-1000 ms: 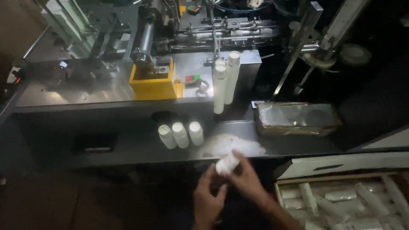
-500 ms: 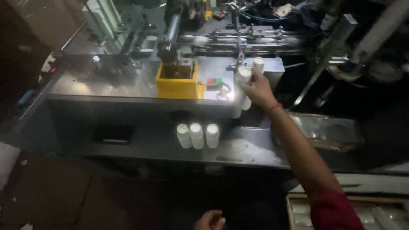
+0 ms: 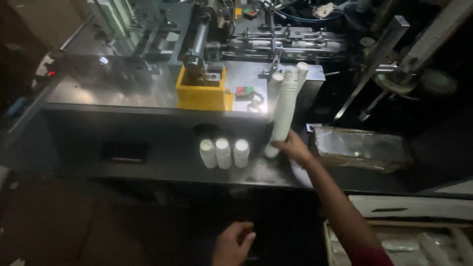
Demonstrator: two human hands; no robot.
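Our right hand [image 3: 291, 147] has slid down from the top of the tall white cup stack [image 3: 286, 111] and now grips its bottom, by the machine shelf [image 3: 148, 167]. Our left hand [image 3: 232, 242] hangs open, empty.

I stand in a dim workshop, facing a grey steel bench [image 3: 123, 98] that catches a dull glare. Behind it crowds dark metal machinery [image 3: 276, 34] with a yellow block-shaped housing [image 3: 203, 96]; the floor [image 3: 74, 231] below lies in shadow.

Single head-worn view, steeply downward over a dim metal workbench [image 3: 148, 167], probably at arm's length.
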